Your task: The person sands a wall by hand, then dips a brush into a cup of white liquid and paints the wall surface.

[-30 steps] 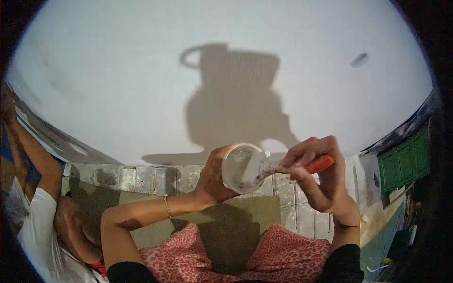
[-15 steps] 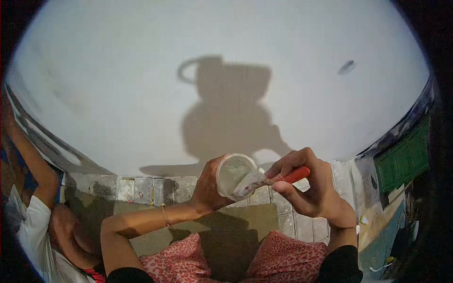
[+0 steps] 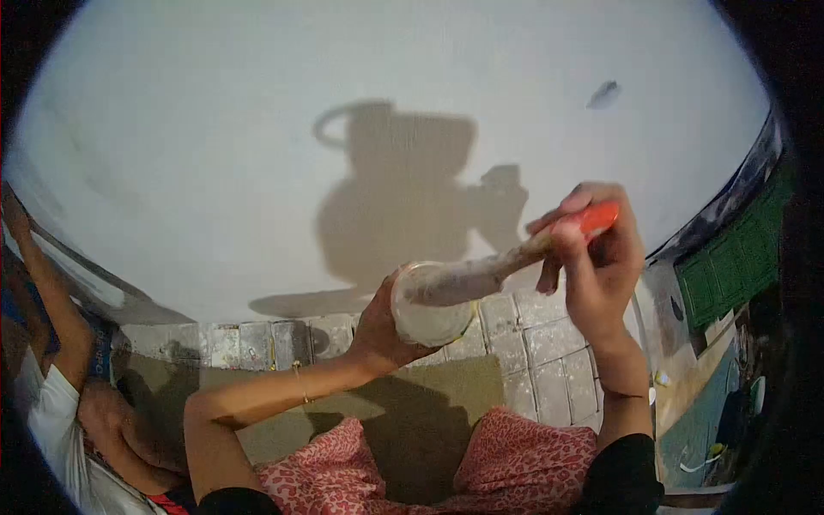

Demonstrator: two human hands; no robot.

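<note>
**Loading the brush at the cup rim**

Paint brush (image 3: 481,273): bristle end laid across the mouth of the small cup (image 3: 427,311), handle rising up-right. Right hand (image 3: 592,257) clamped on the orange grip. Left hand (image 3: 378,330) wrapped around the cup from behind, held in front of the white wall (image 3: 257,129). Judgement: drag bristles flat against the rim, keep the cup level, wrist loose, to shed excess. Another person's arm (image 3: 51,292) is on the wall at far left.

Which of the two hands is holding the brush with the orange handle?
The right hand grips the brush by its orange handle; the left hand holds the cup.
</note>
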